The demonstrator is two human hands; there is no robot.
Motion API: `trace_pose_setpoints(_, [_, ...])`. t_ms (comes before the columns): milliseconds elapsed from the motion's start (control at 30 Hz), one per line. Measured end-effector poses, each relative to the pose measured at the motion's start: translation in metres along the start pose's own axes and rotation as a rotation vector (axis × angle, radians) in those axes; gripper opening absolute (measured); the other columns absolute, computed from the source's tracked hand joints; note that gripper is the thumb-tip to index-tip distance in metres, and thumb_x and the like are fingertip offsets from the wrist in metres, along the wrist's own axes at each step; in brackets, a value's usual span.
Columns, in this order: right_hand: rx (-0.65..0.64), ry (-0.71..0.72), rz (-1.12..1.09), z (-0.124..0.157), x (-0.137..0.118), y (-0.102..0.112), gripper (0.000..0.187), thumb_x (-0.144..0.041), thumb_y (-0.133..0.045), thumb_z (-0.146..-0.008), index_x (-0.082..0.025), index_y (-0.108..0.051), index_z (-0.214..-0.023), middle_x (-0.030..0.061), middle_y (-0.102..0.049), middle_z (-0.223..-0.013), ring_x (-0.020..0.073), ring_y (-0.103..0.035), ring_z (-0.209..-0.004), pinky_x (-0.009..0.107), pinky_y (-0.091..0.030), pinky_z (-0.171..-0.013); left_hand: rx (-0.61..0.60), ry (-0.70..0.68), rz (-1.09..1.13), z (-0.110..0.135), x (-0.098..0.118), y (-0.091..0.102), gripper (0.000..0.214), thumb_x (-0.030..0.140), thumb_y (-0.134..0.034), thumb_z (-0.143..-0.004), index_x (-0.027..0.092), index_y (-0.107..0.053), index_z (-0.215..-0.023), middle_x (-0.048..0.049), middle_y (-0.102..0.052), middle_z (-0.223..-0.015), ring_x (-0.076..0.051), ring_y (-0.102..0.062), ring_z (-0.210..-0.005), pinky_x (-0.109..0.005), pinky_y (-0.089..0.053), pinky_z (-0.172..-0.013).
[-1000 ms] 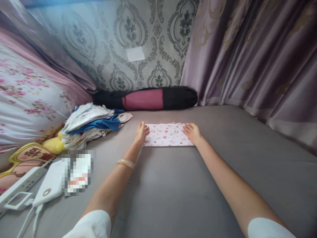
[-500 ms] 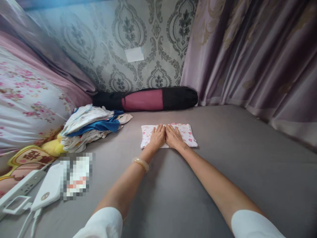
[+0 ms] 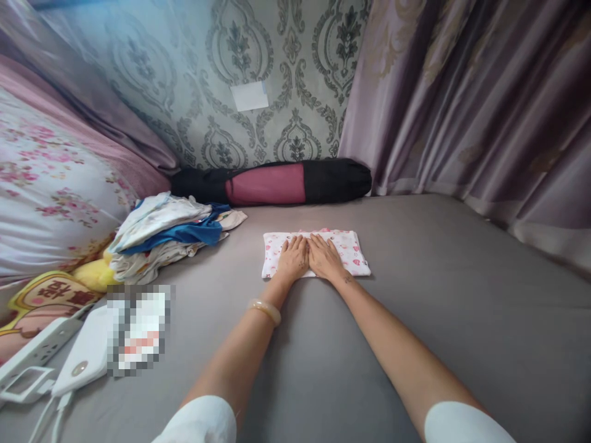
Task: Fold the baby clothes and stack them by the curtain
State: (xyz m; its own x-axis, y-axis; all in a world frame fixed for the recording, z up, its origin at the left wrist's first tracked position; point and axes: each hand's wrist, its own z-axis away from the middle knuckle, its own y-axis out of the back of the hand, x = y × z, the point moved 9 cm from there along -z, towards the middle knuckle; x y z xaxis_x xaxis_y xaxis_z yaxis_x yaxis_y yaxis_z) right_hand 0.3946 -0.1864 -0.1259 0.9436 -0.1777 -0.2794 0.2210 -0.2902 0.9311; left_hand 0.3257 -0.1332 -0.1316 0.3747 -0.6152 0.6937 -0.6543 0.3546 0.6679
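Where the folded cloth (image 3: 349, 249) lies: on the grey sheet (image 3: 462, 277).
My left grip (image 3: 294, 258), right grip (image 3: 324, 258): flat on it, side by side, pinching nothing.
Cloth: likely light, floppy; I'd take both short ends.

Single view, head-worn. Set above the grey sheet (image 3: 415, 307), facing forward and down along both arms (image 3: 388, 344) to the left hand (image 3: 294, 258) and right hand (image 3: 324, 255), at middle range near centre. Aimed beyond these at the patterned wall (image 3: 295, 67), farther off. Wide in reach: curtain (image 3: 462, 123) included at right, power strip (image 3: 41, 351) at left, close by; white sleeves (image 3: 201, 421) nearest, cropped by the bottom edge.
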Motion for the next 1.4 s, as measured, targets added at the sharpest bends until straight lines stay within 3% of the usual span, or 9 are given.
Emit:
trace_pose_setpoints(167, [0.113,-0.087,0.06,0.003,0.004,0.009,0.052,-0.026,-0.031,-0.097,-0.009,-0.042,-0.144,0.0123,-0.037,-0.154,0.0249,-0.027,-0.144,0.046,-0.011,-0.118,0.006,0.046,-0.52,0.004,0.004,0.004,0.057,0.039,-0.03,-0.097,0.01,-0.036,-0.146,-0.0146,-0.028,-0.157,-0.029,-0.015,-0.148,-0.053,-0.006,-0.12])
trace_pose_setpoints(300, [0.159,-0.133,0.096,0.006,0.006,0.014,0.053,-0.027,-0.032,-0.097,-0.009,-0.041,-0.145,0.0128,-0.034,-0.155,0.0261,-0.022,-0.145,0.05,-0.007,-0.117,-0.026,0.037,-0.687,0.005,0.007,0.004,0.061,0.044,-0.022,-0.099,0.011,-0.035,-0.148,-0.0143,-0.029,-0.157,-0.032,-0.018,-0.147,-0.057,-0.012,-0.118])
trace_pose_setpoints(467, [0.104,-0.191,0.107,0.006,0.01,0.008,0.053,-0.03,-0.03,-0.097,-0.008,-0.043,-0.143,0.0141,-0.039,-0.152,0.0278,-0.031,-0.141,0.051,-0.015,-0.115,-0.124,0.06,-0.728,0.003,0.003,-0.005,0.06,0.043,-0.017,-0.1,0.013,-0.034,-0.149,-0.0148,-0.033,-0.155,-0.031,-0.026,-0.145,-0.057,-0.019,-0.116])
trace_pose_setpoints(600, [0.05,-0.199,0.119,0.003,0.012,0.007,0.054,-0.031,-0.029,-0.098,-0.008,-0.039,-0.146,0.0129,-0.035,-0.155,0.0267,-0.027,-0.142,0.05,-0.014,-0.116,-0.131,0.056,-0.735,0.001,0.001,-0.004,0.059,0.043,-0.019,-0.1,0.013,-0.034,-0.148,-0.0153,-0.033,-0.155,-0.031,-0.028,-0.144,-0.056,-0.022,-0.115])
trace_pose_setpoints(800, [-0.183,-0.137,0.108,0.0,0.021,0.003,0.057,-0.038,-0.025,-0.1,-0.011,-0.035,-0.149,0.0112,-0.028,-0.158,0.0253,-0.025,-0.144,0.049,-0.013,-0.117,-0.185,-0.086,-0.732,-0.001,0.001,0.005,0.056,0.045,-0.025,-0.099,0.015,-0.041,-0.144,-0.013,-0.041,-0.151,-0.027,-0.038,-0.138,-0.049,-0.031,-0.112])
trace_pose_setpoints(1033, [-0.03,-0.094,0.126,0.008,0.021,0.007,0.054,-0.035,-0.024,-0.101,-0.012,-0.036,-0.149,0.0098,-0.032,-0.156,0.0237,-0.026,-0.144,0.049,-0.01,-0.118,-0.129,-0.076,-0.731,0.004,-0.007,0.008,0.057,0.045,-0.023,-0.1,0.015,-0.039,-0.146,-0.0116,-0.037,-0.154,-0.027,-0.031,-0.143,-0.048,-0.024,-0.117])
trace_pose_setpoints(1233, [0.129,-0.134,0.15,0.013,0.023,0.019,0.054,-0.032,-0.029,-0.099,-0.01,-0.038,-0.147,0.0119,-0.032,-0.156,0.0249,-0.024,-0.145,0.05,-0.007,-0.118,0.096,-0.011,-0.775,0.007,-0.003,0.027,0.062,0.046,-0.02,-0.099,0.011,-0.036,-0.148,-0.0134,-0.032,-0.156,-0.029,-0.019,-0.148,-0.053,-0.013,-0.119])
trace_pose_setpoints(1300, [0.15,-0.172,0.165,0.015,0.026,0.022,0.055,-0.031,-0.028,-0.099,-0.008,-0.035,-0.148,0.0126,-0.031,-0.156,0.0258,-0.022,-0.145,0.051,-0.006,-0.118,0.083,0.029,-0.777,0.008,-0.007,0.027,0.062,0.046,-0.019,-0.099,0.01,-0.037,-0.147,-0.0145,-0.034,-0.155,-0.029,-0.021,-0.147,-0.053,-0.014,-0.119])
trace_pose_setpoints(1400, [0.081,-0.23,0.174,0.014,0.032,0.018,0.056,-0.031,-0.026,-0.099,-0.004,-0.036,-0.147,0.015,-0.031,-0.156,0.0265,-0.023,-0.145,0.052,-0.009,-0.117,-0.011,0.088,-0.761,0.006,-0.016,0.021,0.064,0.046,-0.019,-0.099,0.006,-0.039,-0.145,-0.0173,-0.038,-0.152,-0.03,-0.03,-0.143,-0.051,-0.021,-0.118])
